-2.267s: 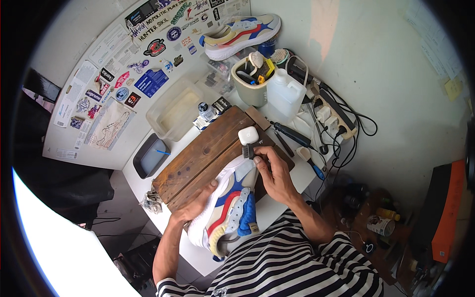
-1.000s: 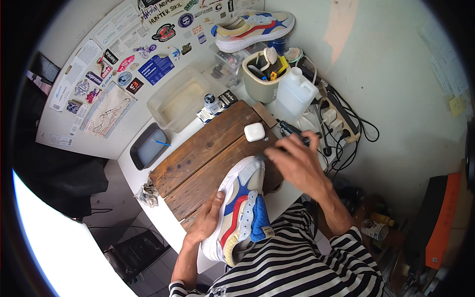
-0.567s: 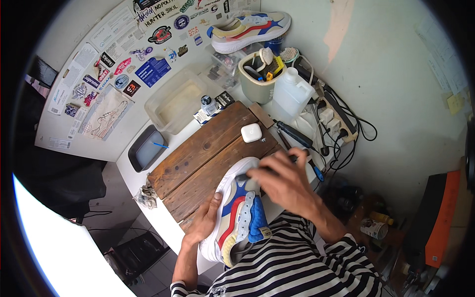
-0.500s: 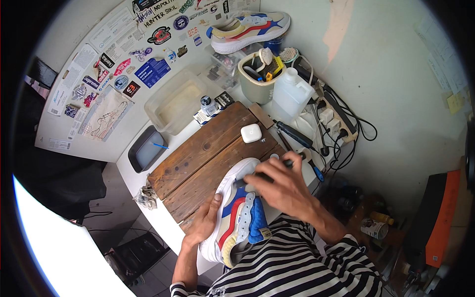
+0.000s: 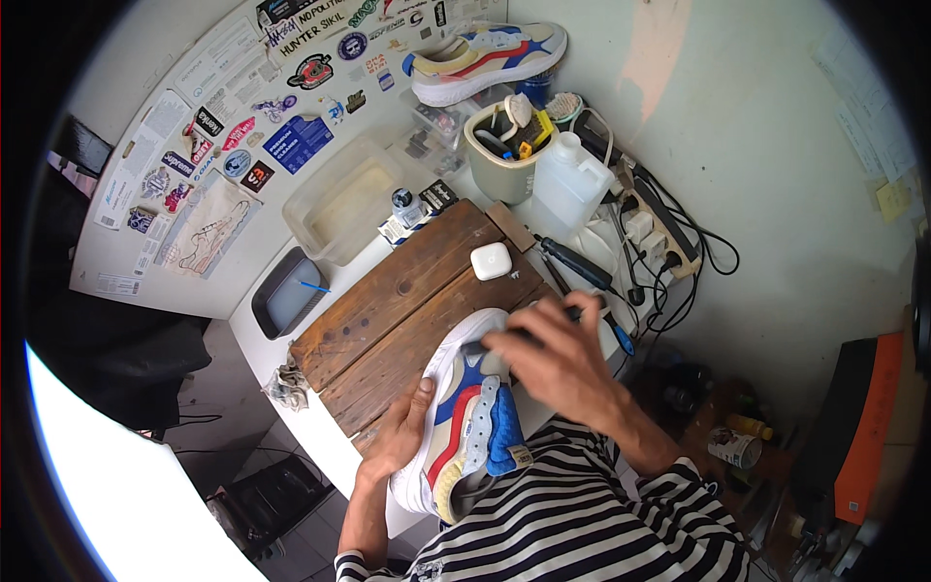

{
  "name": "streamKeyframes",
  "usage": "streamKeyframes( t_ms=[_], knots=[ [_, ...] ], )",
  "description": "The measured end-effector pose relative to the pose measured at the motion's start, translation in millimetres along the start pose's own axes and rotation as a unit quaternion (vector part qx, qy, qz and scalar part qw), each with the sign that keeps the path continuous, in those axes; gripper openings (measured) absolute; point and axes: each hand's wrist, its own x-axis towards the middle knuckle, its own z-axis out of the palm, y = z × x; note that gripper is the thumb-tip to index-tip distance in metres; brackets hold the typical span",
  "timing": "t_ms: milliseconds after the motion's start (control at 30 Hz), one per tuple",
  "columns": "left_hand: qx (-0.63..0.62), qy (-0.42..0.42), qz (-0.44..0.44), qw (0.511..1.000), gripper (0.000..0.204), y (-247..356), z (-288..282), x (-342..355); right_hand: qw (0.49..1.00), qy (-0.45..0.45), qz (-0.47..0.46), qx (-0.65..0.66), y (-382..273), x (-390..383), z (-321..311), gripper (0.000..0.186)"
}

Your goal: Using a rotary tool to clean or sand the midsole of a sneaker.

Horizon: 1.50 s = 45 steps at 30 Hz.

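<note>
A sneaker (image 5: 456, 417) in cream, blue and red with a thick white sole lies tilted against my striped shirt, its toe pointing away over the wooden board. My left hand (image 5: 400, 434) grips it by the sole, thumb up along the sidewall. Over the toe, my right hand (image 5: 558, 361) is closed round a dark-handled brush (image 5: 473, 347), whose head touches the upper near the toe. Motion blurs the right fingers, and they cover most of the handle. The blue tongue and the lace holes without laces face up.
On the wooden board (image 5: 388, 320) sits a white earbud case (image 5: 492, 261). Beyond it are a clear plastic tub (image 5: 308, 209), a white jug (image 5: 570, 184), a bucket of tools (image 5: 499, 173) and the matching sneaker (image 5: 485, 63). Cables and a power strip (image 5: 659, 233) lie right; a dark tray (image 5: 281, 301) left.
The brush head has shifted slightly away from me, toward the tip of the toe, and my right hand has moved a little with it. My left hand and the sneaker stay put.
</note>
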Motion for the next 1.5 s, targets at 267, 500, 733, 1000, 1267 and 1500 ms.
streamKeyframes(
  t_ms=[267, 500, 733, 1000, 1267, 1500],
  knots=[
    [0.009, 0.021, 0.017, 1.0, 0.091, 16, 0, -3, 0.998, 0.017, 0.034, -0.042, 17, -6, 8, 0.03],
    [0.003, -0.018, 0.003, 1.0, 0.092, 16, -4, 1, 0.993, 0.015, 0.064, -0.1, 37, -8, 2, 0.031],
    [0.012, 0.022, 0.022, 0.999, 0.092, 15, 0, -3, 0.996, 0.017, 0.064, -0.067, 31, -12, 12, 0.031],
    [0.034, 0.045, 0.027, 0.998, 0.085, 9, 2, -3, 0.996, 0.022, 0.018, -0.085, 23, -13, 15, 0.03],
    [0.016, 0.017, 0.022, 0.999, 0.082, 20, 1, -5, 1.0, 0.024, 0.007, -0.013, 1, -10, 16, 0.032],
    [0.02, 0.023, 0.028, 0.999, 0.087, -3, -1, 3, 1.0, 0.026, 0.005, 0.008, 1, -6, 7, 0.035]
  ],
)
